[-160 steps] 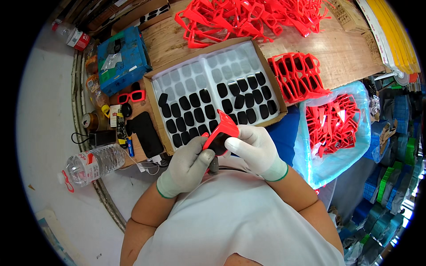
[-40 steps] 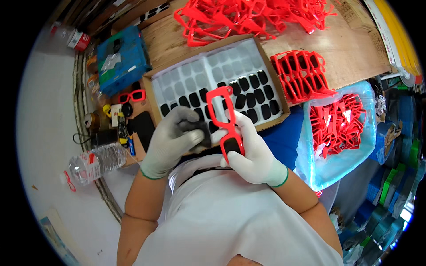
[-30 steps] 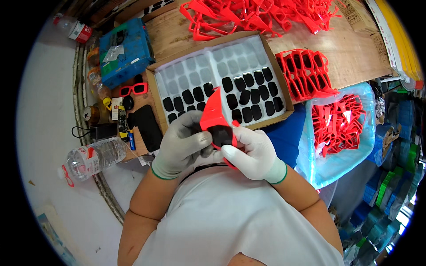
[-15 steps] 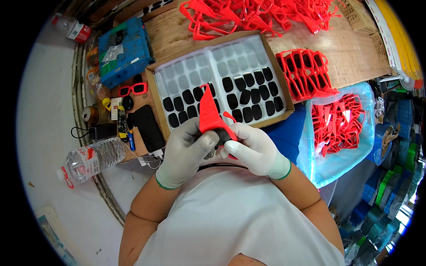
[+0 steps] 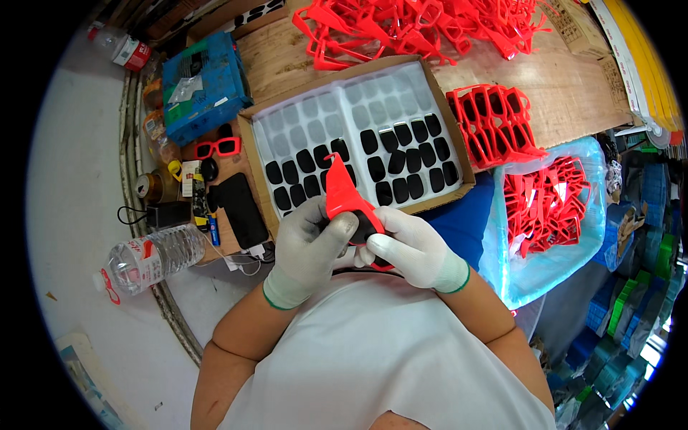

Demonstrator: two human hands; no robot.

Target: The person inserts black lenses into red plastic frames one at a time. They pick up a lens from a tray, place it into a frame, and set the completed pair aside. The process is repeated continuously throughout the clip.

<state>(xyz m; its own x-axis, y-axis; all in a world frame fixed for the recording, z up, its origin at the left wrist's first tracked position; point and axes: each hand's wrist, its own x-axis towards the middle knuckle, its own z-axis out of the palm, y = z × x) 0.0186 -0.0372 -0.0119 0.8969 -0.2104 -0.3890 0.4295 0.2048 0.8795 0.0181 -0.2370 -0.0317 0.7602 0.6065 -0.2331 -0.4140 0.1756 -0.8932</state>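
Observation:
Both hands wear white gloves and hold one pair of red sunglasses (image 5: pixel 342 192) close in front of my body. My left hand (image 5: pixel 309 240) grips them on the left, its thumb against a dark lens (image 5: pixel 364 228). Fingers of my right hand (image 5: pixel 417 247) pinch the rim on the right side of that lens. One red temple arm points up and away from me; the far part of the frame is hidden by the gloves. Just beyond them lies a cardboard box (image 5: pixel 464 185) with a white tray of black lenses (image 5: pixel 413 158), some under translucent covering.
Red frames (image 5: pixel 423 29) are heaped at the back. A stack of red sunglasses (image 5: pixel 494 125) stands right of the box, above a blue-lined bin (image 5: pixel 584 247) of red frames. Left are a phone (image 5: pixel 240 210), a plastic bottle (image 5: pixel 154 258), a blue box (image 5: pixel 204 86) and another red pair (image 5: pixel 218 147).
The sunglasses have turned in my hands, so more of the dark lens shows. A red end that stuck up beside my right fingers is no longer seen. Both hands keep their hold.

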